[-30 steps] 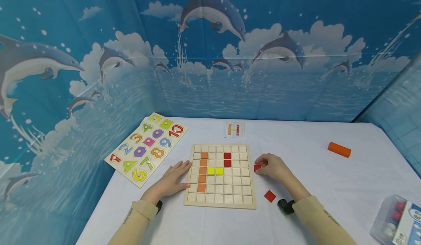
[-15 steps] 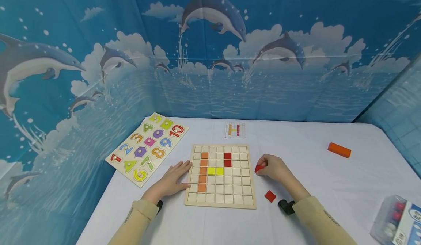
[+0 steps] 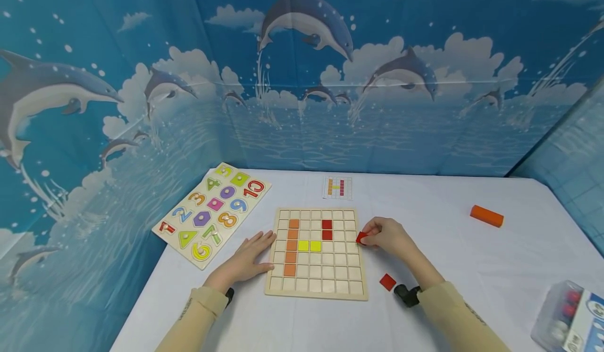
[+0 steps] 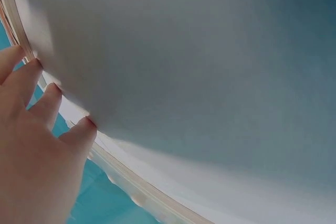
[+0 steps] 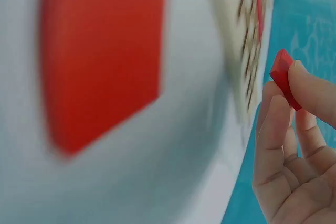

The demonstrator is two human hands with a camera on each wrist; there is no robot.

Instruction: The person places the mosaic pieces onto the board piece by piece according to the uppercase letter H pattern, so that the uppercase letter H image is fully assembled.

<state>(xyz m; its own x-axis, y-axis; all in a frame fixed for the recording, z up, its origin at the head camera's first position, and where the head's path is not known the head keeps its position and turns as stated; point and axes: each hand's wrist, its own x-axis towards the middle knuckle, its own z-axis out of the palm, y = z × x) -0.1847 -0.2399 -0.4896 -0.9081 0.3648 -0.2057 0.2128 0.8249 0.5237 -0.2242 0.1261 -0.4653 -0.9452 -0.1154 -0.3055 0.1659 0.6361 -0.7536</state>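
My right hand (image 3: 389, 237) pinches a red square tile (image 5: 284, 78) between thumb and fingers, at the right rim of a wooden grid board (image 3: 302, 291). In the board's cells lie a column of orange tiles (image 3: 291, 245), two yellow tiles (image 3: 309, 246) side by side and two red tiles (image 3: 326, 230) one below the other. Another red tile (image 3: 388, 282) lies on the cloth near my right wrist, large and blurred in the right wrist view. With fingers spread, my left hand (image 3: 243, 261) rests against the board's left edge, its fingertips touching the frame.
A number puzzle board (image 3: 211, 215) lies at the back left. Behind the grid board is a small pattern card (image 3: 337, 188). An orange prism-shaped block (image 3: 487, 216) lies at the right, and a clear plastic box (image 3: 561, 312) stands at the front right. A dolphin-print curtain (image 3: 302, 126) hangs behind the table.
My right hand has moved left with the pinched red tile, from beside the board to over its right rim. The left hand has stayed at the board's left edge.
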